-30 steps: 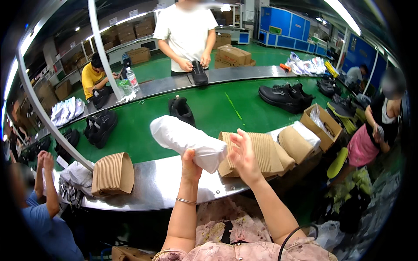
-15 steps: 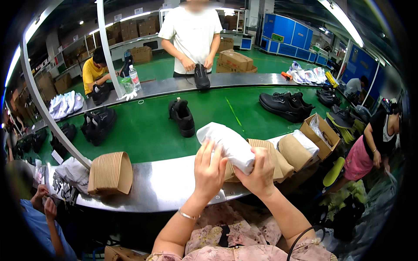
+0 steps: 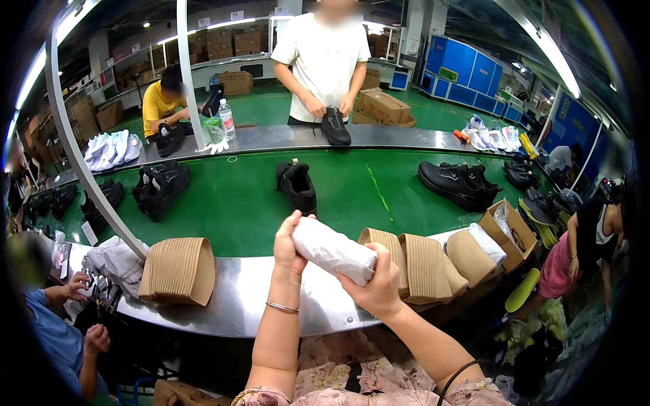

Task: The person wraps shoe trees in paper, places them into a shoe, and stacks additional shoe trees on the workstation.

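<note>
Above the metal edge of the workbench, my two hands hold a plump, oblong bundle of white paper (image 3: 333, 247), tilted down to the right. My left hand (image 3: 290, 243) is closed around its far left end, and my right hand (image 3: 379, 281) grips its near right end with the thumb on the near side. What is inside the bundle, if anything, cannot be seen. Just beyond it, a black sneaker (image 3: 298, 189) stands on the green belt. Ribbed brown cardboard sleeves (image 3: 425, 269) stand beside my right hand.
To the left, another ribbed cardboard sleeve (image 3: 177, 272) stands on the metal ledge (image 3: 250, 298). Black sneakers (image 3: 460, 184) sit on the green belt (image 3: 237, 227). A co-worker in white (image 3: 321, 64) handles a black shoe opposite. An open carton (image 3: 504, 233) is at right; a blue-sleeved person (image 3: 57, 338) sits left.
The paper bundle has come lower and slightly nearer. My left hand has shifted from its near side to its left end. The whole view has swung slightly left.
</note>
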